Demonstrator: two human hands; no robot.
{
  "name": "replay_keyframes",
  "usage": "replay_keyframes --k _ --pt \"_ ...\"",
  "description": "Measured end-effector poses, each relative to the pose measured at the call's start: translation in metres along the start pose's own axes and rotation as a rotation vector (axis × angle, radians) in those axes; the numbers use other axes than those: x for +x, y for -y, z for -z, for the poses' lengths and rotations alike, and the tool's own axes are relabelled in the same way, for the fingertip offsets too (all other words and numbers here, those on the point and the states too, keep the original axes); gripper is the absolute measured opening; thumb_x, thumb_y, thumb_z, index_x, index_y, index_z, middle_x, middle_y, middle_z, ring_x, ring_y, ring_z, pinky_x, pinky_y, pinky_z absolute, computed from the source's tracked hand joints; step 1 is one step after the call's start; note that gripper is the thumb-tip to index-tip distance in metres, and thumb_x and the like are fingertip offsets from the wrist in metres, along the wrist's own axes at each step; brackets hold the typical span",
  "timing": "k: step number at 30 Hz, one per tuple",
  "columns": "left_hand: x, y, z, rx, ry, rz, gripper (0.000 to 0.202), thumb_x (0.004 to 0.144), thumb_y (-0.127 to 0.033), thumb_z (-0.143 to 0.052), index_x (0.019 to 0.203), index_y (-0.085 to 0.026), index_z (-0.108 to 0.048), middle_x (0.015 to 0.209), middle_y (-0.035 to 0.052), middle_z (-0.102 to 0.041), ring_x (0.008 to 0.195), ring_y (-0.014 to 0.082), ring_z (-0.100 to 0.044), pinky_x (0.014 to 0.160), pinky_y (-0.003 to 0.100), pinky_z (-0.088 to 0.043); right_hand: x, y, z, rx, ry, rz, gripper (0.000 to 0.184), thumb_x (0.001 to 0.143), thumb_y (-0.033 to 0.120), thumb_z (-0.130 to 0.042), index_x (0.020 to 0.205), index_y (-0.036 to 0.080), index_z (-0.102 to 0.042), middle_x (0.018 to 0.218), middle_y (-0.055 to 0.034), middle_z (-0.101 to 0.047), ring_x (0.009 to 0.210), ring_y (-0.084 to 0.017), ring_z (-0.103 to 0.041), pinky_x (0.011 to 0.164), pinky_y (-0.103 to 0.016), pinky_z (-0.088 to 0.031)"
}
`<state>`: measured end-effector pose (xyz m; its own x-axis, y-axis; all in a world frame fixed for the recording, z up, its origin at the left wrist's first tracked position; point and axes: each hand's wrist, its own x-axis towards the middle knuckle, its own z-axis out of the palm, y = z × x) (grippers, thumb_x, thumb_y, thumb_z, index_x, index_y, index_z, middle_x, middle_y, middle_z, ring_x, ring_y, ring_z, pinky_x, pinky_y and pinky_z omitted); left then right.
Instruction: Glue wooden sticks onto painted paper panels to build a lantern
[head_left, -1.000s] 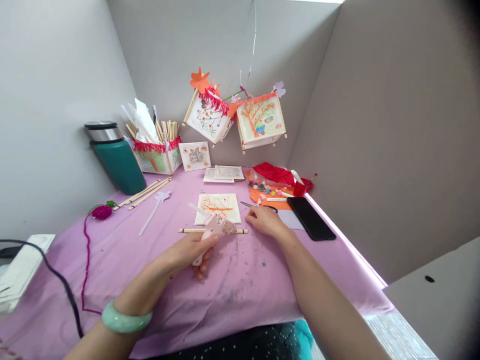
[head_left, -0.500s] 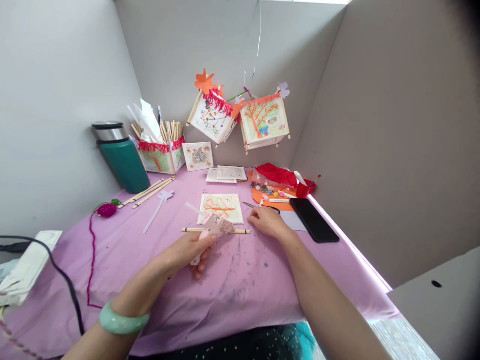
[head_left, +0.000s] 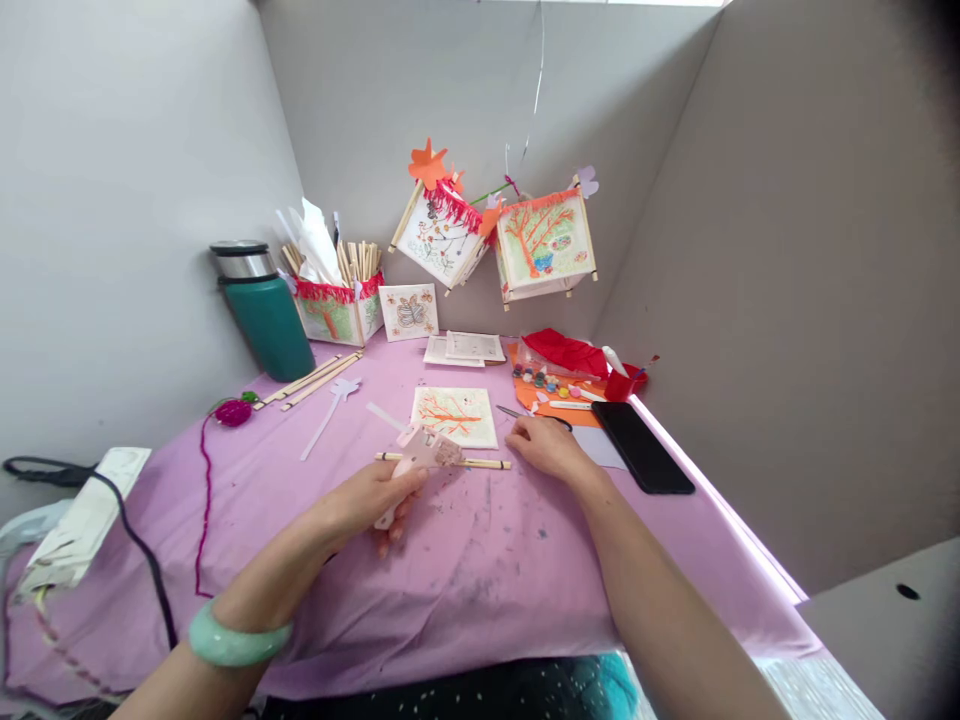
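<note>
A pale pink glue gun (head_left: 424, 449) is gripped in my left hand (head_left: 384, 497), its clear glue stick poking out to the upper left. Under its front end lies a pair of thin wooden sticks (head_left: 486, 464) with dark-marked tips. Just behind them is a white card (head_left: 457, 425) with an orange tree drawing, lying flat. My right hand (head_left: 546, 446) rests on the cloth to the right of the sticks, fingers curled, nothing visible in them. Scissors (head_left: 513, 411) lie right behind that hand, partly hidden by it.
On the right lie a black phone (head_left: 643, 447) and orange paper (head_left: 525, 392) with paint pots. A green bottle (head_left: 266, 325) and a stick-filled box (head_left: 334, 312) stand back left. Decorated lanterns (head_left: 546, 240) hang at the back. A power strip (head_left: 90, 520) and cable are front left.
The whole view has shifted slightly, so things appear farther right. My left hand and the glue gun moved slightly left relative to the sticks; my right hand keeps its place.
</note>
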<state>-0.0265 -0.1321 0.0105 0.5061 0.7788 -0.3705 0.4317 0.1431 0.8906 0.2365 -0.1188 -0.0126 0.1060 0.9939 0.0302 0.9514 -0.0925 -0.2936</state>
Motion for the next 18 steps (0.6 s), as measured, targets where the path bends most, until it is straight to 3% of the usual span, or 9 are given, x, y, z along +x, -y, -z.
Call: replay_keyframes --k 18 --pt "-0.012 0.002 0.010 -0.041 -0.028 0.028 0.042 0.069 -0.060 -0.051 0.068 -0.019 -0.040 0.053 -0.0058 -0.039 0.042 0.0105 -0.044 0.034 0.023 -0.036 0.002 -0.003 -0.003 0.004 -0.017 0.032 0.021 0.081 0.033 -0.046 0.078 0.020 -0.063 0.083 -0.0036 -0.067 0.078 -0.017 -0.056 0.059 -0.024 -0.028"
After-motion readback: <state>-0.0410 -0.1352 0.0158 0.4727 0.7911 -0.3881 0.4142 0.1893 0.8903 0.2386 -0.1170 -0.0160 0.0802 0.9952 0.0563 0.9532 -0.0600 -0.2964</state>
